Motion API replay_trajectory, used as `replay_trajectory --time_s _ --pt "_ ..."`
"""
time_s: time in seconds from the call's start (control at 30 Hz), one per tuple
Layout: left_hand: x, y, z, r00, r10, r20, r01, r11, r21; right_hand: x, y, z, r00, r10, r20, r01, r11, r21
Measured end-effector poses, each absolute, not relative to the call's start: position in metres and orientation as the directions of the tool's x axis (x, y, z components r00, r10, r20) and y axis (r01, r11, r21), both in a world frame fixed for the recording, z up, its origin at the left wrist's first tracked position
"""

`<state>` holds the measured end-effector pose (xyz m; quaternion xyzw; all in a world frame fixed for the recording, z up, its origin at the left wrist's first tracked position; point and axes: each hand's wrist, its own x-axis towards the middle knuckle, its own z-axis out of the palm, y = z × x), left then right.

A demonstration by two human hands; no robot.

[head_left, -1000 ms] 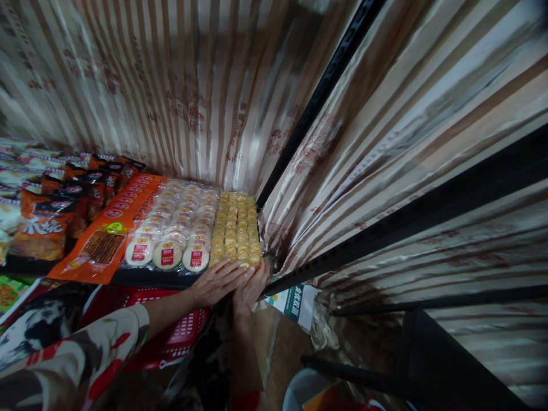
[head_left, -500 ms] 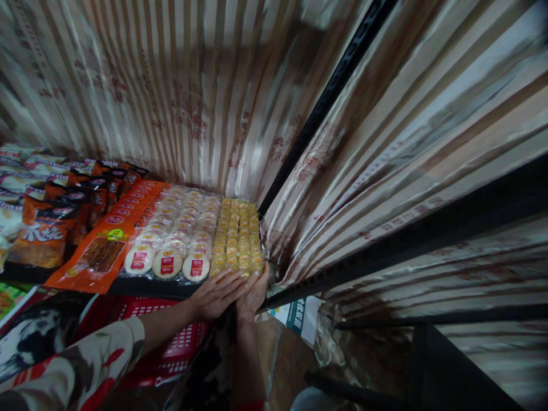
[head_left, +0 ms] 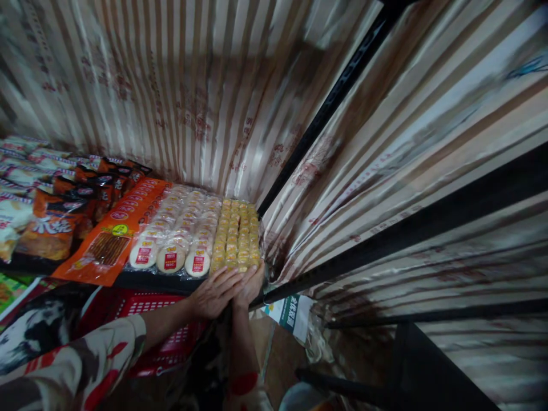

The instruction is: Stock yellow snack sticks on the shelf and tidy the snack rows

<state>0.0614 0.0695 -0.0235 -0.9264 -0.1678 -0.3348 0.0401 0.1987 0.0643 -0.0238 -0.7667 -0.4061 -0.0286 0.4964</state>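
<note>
Small yellow wrapped snacks (head_left: 236, 234) stand in tight rows at the right end of a black shelf. My left hand (head_left: 215, 292) lies with its fingers stretched against the front of these rows. Beside it, my right hand (head_left: 252, 283) touches the front right corner of the same snacks, fingers extended and thumb toward the left hand. The two hands meet at the fingers. Left of the yellow rows sit rows of round white wrapped cakes (head_left: 171, 258) with red labels. An orange packet of brown sticks (head_left: 105, 251) lies beside them.
Orange snack bags (head_left: 51, 228) and white bags (head_left: 12, 214) fill the shelf's left part. Below is a red basket (head_left: 171, 348). Black posts (head_left: 325, 108) and striped curtains (head_left: 192, 85) stand behind and right. A printed bag (head_left: 293, 317) lies lower right.
The view has shifted slightly. Both hands stay at the front of the yellow snacks, and the front edge of those rows looks pushed back a little.
</note>
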Motion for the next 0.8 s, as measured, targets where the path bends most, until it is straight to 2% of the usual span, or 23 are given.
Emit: replay_trajectory --time_s 0.07,0.17,0.27,0.5,0.8 --pt "0.054 0.055 -0.026 0.639 0.392 0.662 0.427 -0.897 0.118 0.198 0.064 -0.021 0.722 0.551 0.418 0.608 -0.218 -0.763" --pt "0.042 0.033 -0.034 0.388 0.659 0.644 0.607 -0.709 0.360 0.196 0.062 -0.020 0.747 0.532 0.399 0.580 -0.228 -0.782" --pt "0.035 0.023 -0.045 0.286 0.788 0.545 0.617 -0.587 0.525 0.196 0.060 -0.020 0.762 0.535 0.365 0.558 -0.255 -0.790" --pt "0.048 0.047 -0.044 0.239 0.825 0.512 0.539 -0.552 0.636 0.200 0.061 -0.011 0.726 0.574 0.378 0.618 -0.304 -0.725" --pt "0.057 0.066 -0.049 0.295 0.876 0.381 0.470 -0.480 0.741 0.194 0.070 -0.022 0.767 0.526 0.368 0.584 -0.336 -0.739"
